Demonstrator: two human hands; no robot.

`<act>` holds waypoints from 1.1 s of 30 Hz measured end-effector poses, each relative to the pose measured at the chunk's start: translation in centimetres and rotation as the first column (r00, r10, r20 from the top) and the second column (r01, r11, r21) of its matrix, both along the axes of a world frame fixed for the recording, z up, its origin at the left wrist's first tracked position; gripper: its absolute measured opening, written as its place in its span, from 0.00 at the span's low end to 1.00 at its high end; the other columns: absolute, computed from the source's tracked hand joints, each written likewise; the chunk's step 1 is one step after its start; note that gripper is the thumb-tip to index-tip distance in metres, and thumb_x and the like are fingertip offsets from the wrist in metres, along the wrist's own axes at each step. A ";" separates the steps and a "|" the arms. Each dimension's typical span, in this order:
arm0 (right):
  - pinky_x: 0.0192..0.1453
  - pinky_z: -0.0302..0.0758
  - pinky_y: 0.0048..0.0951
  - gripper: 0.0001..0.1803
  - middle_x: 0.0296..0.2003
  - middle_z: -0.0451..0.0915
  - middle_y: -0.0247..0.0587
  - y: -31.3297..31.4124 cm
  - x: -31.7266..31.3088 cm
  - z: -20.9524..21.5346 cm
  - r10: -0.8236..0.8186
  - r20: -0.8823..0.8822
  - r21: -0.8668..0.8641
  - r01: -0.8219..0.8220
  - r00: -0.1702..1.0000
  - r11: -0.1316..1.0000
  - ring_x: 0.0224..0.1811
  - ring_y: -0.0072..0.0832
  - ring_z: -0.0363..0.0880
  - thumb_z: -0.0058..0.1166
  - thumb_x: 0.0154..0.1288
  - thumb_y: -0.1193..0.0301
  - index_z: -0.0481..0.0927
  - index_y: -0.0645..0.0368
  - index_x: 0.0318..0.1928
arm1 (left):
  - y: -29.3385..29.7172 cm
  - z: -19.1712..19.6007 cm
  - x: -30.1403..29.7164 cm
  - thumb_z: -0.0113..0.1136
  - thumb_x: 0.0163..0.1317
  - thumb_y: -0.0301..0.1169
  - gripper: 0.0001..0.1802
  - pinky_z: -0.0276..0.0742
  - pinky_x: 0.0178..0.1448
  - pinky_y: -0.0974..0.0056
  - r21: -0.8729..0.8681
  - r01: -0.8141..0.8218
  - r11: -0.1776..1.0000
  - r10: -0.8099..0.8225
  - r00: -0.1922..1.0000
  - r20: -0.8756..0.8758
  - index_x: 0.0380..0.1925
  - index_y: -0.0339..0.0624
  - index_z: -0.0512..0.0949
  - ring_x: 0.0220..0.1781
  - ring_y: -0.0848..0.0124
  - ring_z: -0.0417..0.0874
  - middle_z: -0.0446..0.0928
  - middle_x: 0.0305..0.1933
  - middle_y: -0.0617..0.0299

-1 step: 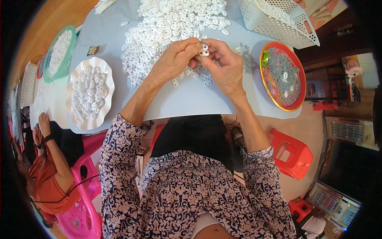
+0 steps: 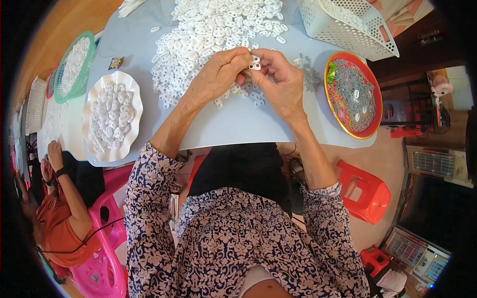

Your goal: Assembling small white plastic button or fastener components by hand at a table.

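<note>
Both hands meet over the near part of a light blue table (image 2: 223,126). Between their fingertips is a small white plastic piece with dark round holes (image 2: 255,65). My left hand (image 2: 222,72) pinches it from the left with its fingers curled. From the right, my right hand (image 2: 280,79) grips the same piece with thumb and forefinger. The fingers hide part of it. Beyond and under the hands spreads a heap of similar white oval pieces (image 2: 213,35).
Right stands a gold-rimmed red tray (image 2: 376,102) of thin grey bits, with a small grey pile (image 2: 311,77) beside it. Left is a scalloped white plate (image 2: 117,155) of white pieces. White basket (image 2: 323,27), green basket (image 2: 91,59), red stool (image 2: 370,198), and another person's hand (image 2: 55,155) are around.
The white piece is turned very slightly between the fingertips. Otherwise both hands and the things about them look the same.
</note>
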State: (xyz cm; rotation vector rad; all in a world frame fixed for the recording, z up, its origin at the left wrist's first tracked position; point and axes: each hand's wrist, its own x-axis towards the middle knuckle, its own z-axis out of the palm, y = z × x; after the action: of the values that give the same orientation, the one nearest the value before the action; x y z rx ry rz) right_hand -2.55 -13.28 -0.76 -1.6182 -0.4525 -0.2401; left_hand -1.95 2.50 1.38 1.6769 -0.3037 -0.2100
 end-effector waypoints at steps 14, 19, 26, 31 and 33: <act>0.26 0.69 0.16 0.15 0.23 0.73 0.29 -0.3 0.0 0.2 0.014 0.021 -0.041 -0.014 1.000 0.999 0.24 0.12 0.70 0.67 0.50 0.76 0.77 0.62 0.39 | -0.4 0.6 -0.4 0.41 0.66 0.35 0.16 0.62 0.27 0.69 0.087 -0.013 0.996 0.005 0.996 0.093 0.22 0.37 0.65 0.21 0.78 0.62 0.61 0.17 0.66; 0.25 0.68 0.16 0.15 0.23 0.73 0.29 -0.3 -0.1 0.5 0.010 0.062 -0.044 -0.007 0.998 0.999 0.23 0.13 0.70 0.67 0.50 0.76 0.77 0.62 0.38 | -0.5 0.9 -0.7 0.41 0.65 0.35 0.16 0.62 0.27 0.68 0.071 -0.022 0.997 0.018 0.998 0.061 0.22 0.37 0.66 0.21 0.77 0.62 0.62 0.16 0.66; 0.24 0.67 0.17 0.13 0.21 0.73 0.30 -0.5 -0.3 1.0 -0.013 0.061 -0.097 0.019 0.998 0.995 0.22 0.14 0.70 0.67 0.51 0.75 0.77 0.61 0.36 | -0.7 0.7 -0.9 0.42 0.64 0.35 0.15 0.62 0.27 0.68 0.086 -0.018 0.996 0.010 0.995 0.095 0.22 0.37 0.66 0.22 0.77 0.62 0.63 0.16 0.65; 0.24 0.66 0.17 0.12 0.20 0.73 0.29 -0.7 0.0 0.7 -0.006 0.090 -0.053 0.011 0.996 0.999 0.22 0.13 0.70 0.67 0.51 0.75 0.77 0.61 0.34 | -0.8 1.3 -1.1 0.42 0.63 0.36 0.15 0.62 0.27 0.68 0.068 -0.003 0.998 -0.002 0.997 0.071 0.21 0.38 0.66 0.22 0.77 0.62 0.63 0.17 0.65; 0.24 0.66 0.18 0.11 0.20 0.73 0.29 -0.8 0.0 0.7 0.009 0.100 -0.040 -0.005 0.995 0.999 0.22 0.13 0.69 0.67 0.51 0.75 0.77 0.61 0.34 | -0.8 1.4 -1.2 0.42 0.63 0.36 0.15 0.62 0.28 0.68 0.071 -0.004 0.997 0.000 0.998 0.058 0.21 0.38 0.65 0.22 0.77 0.62 0.63 0.17 0.65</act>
State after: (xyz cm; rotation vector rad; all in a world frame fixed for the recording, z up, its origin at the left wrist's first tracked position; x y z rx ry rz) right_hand -2.57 -14.03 -0.10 -1.6480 -0.5427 -0.3102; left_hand -3.16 1.71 2.76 1.7556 -0.3410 -0.1728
